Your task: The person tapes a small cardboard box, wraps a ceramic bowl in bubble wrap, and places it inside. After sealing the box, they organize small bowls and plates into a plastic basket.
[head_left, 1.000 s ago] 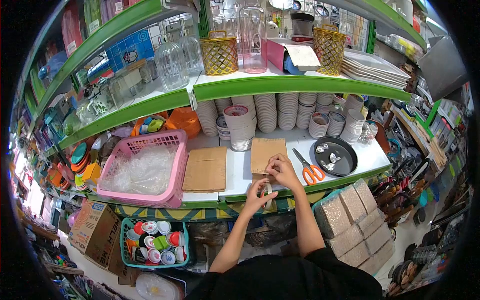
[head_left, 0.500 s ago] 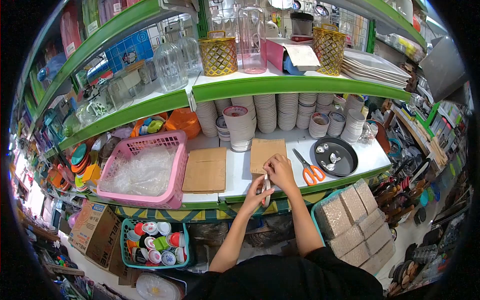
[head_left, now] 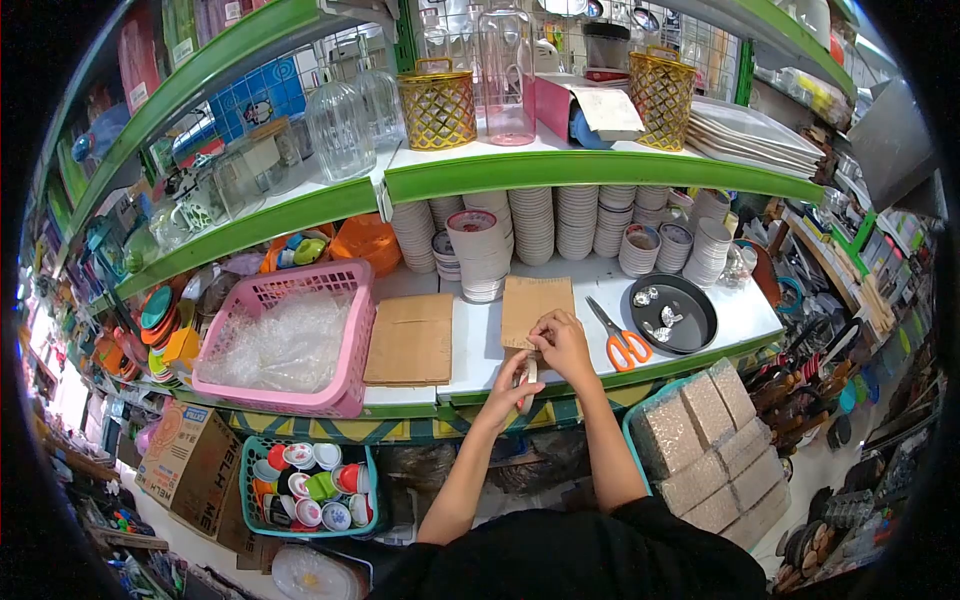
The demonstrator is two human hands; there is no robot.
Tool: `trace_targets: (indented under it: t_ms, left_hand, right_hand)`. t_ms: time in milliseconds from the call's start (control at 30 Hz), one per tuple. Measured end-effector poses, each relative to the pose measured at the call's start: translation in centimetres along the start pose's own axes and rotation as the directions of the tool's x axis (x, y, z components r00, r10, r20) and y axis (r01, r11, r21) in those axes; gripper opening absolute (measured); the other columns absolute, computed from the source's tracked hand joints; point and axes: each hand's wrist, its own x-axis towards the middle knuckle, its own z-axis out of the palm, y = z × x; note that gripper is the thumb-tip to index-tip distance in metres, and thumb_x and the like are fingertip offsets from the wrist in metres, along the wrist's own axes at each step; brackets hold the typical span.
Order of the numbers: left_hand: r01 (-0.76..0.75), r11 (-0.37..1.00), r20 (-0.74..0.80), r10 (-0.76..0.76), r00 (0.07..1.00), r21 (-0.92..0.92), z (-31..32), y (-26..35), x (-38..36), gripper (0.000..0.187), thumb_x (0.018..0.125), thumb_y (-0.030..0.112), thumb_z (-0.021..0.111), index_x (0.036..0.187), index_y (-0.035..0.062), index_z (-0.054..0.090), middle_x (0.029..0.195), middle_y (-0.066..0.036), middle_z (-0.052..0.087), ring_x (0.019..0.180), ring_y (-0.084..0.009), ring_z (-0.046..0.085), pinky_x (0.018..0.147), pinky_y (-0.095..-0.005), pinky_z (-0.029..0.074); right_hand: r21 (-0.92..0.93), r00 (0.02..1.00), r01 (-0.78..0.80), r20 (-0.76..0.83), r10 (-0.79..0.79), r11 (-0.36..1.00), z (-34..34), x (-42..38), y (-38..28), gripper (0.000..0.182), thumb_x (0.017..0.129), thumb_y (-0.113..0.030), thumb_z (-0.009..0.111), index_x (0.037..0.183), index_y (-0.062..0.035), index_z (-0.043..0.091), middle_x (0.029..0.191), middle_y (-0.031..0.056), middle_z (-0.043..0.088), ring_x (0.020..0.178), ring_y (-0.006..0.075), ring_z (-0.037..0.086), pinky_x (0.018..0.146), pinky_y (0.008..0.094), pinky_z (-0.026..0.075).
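My left hand (head_left: 508,396) is closed around a narrow roll of tape (head_left: 531,378), held on edge at the front of the white shelf. Just above the roll, my right hand (head_left: 562,347) is pinched, its fingertips at the tape's loose end; the strip itself is too small to see clearly. Behind and under the right fingers lies a piece of brown cardboard (head_left: 535,300). Orange-handled scissors (head_left: 622,340) rest to the right of it, blades pointing away. A dark round pan (head_left: 690,325) with several small shiny pieces stands beyond the scissors.
Flat cardboard (head_left: 410,340) and a pink basket (head_left: 350,385) of bubble wrap are to the left. Stacked white bowls (head_left: 480,262) line the back beneath a green-edged shelf (head_left: 600,168). Below sit a teal basket of cups (head_left: 312,533) and bubble-wrapped packs (head_left: 690,430).
Both hands stay almost in place. The right fingertips shift slightly up from the tape roll, and the left hand tilts the roll a little.
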Motion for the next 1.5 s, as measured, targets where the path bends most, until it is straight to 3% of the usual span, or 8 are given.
trace_targets:
  t_ms: [333,567,667,733,833,967,1133,1500]
  left_hand:
    - [0.017,0.998,0.087,-0.022,0.996,0.055,-0.5,1.0,-0.3,0.084,0.071,0.009,0.075,0.143,0.0049,0.032,0.136,-0.009,0.04,0.129,-0.0205,0.034,0.105,-0.0289,0.025]
    - [0.023,1.0,0.105,-0.022,0.994,-0.014,-0.1,1.8,-0.7,0.085,0.07,0.008,0.076,0.143,0.0041,0.032,0.137,-0.01,0.038,0.131,-0.0217,0.033,0.106,-0.029,0.025]
    - [-0.006,1.0,0.084,0.005,0.996,0.021,0.0,1.5,-0.6,0.085,0.07,0.009,0.076,0.143,0.0037,0.032,0.137,-0.01,0.039,0.131,-0.0218,0.033,0.106,-0.0295,0.025]
    - [0.027,1.0,0.078,-0.028,0.997,0.012,-0.2,1.3,-0.6,0.086,0.07,0.009,0.076,0.143,0.0031,0.031,0.139,-0.01,0.036,0.132,-0.0216,0.031,0.107,-0.0299,0.024]
    - [0.042,0.999,0.051,-0.041,0.998,-0.015,-0.2,0.9,-0.6,0.086,0.07,0.009,0.077,0.143,0.0033,0.032,0.135,-0.009,0.036,0.131,-0.0216,0.031,0.107,-0.0299,0.023]
    - [0.009,1.0,0.081,-0.008,0.997,-0.012,-0.2,1.4,-0.6,0.085,0.069,0.009,0.077,0.143,0.0058,0.034,0.126,-0.008,0.037,0.128,-0.0217,0.032,0.106,-0.0286,0.023]
    - [0.028,0.999,0.087,-0.032,0.996,0.047,-0.6,1.1,-0.5,0.082,0.069,0.01,0.077,0.141,0.0095,0.038,0.119,-0.007,0.04,0.123,-0.021,0.035,0.104,-0.0289,0.025]
    - [0.009,0.998,0.07,-0.014,0.997,0.07,-0.4,1.1,-0.6,0.082,0.069,0.015,0.077,0.141,0.008,0.037,0.128,-0.008,0.04,0.125,-0.0219,0.035,0.105,-0.0309,0.025]
  right_hand:
    - [0.056,1.0,-0.012,-0.022,0.013,0.998,-0.3,0.1,-0.2,0.032,0.066,-0.012,0.076,0.091,-0.0028,0.057,0.095,0.0109,0.06,0.093,0.0322,0.056,0.082,0.0392,0.043]
    - [0.001,0.996,-0.039,-0.081,0.039,0.999,0.4,0.1,-0.3,0.028,0.067,-0.013,0.076,0.087,-0.003,0.059,0.092,0.0107,0.062,0.092,0.0315,0.057,0.082,0.0406,0.043]
    - [0.095,0.991,-0.131,0.021,0.13,0.987,-0.2,0.2,0.0,0.029,0.067,-0.016,0.077,0.086,-0.0026,0.06,0.095,0.011,0.064,0.099,0.0321,0.057,0.087,0.0416,0.043]
    - [-0.017,0.997,0.036,0.066,-0.035,0.999,-0.6,0.2,0.4,0.032,0.069,-0.021,0.077,0.087,-0.0012,0.059,0.108,0.0134,0.064,0.109,0.0342,0.056,0.091,0.0394,0.043]
    - [-0.026,0.994,0.025,0.111,-0.022,0.999,-1.3,0.1,0.0,0.033,0.069,-0.022,0.077,0.086,-0.0006,0.059,0.113,0.014,0.063,0.118,0.0339,0.051,0.094,0.0396,0.041]
    - [-0.051,0.998,0.039,0.058,-0.036,0.998,-0.3,0.1,0.2,0.034,0.069,-0.023,0.077,0.086,-0.001,0.058,0.109,0.0133,0.064,0.114,0.0335,0.053,0.093,0.0405,0.041]
    - [-0.029,0.992,0.081,-0.096,-0.083,0.996,0.6,0.0,0.2,0.03,0.07,-0.022,0.075,0.086,-0.0018,0.059,0.093,0.01,0.064,0.09,0.0311,0.057,0.083,0.0397,0.042]
    - [-0.055,0.994,-0.002,-0.107,-0.004,0.999,0.8,0.2,-0.1,0.026,0.072,-0.021,0.073,0.088,-0.0032,0.063,0.091,0.0092,0.065,0.093,0.031,0.058,0.085,0.0397,0.042]
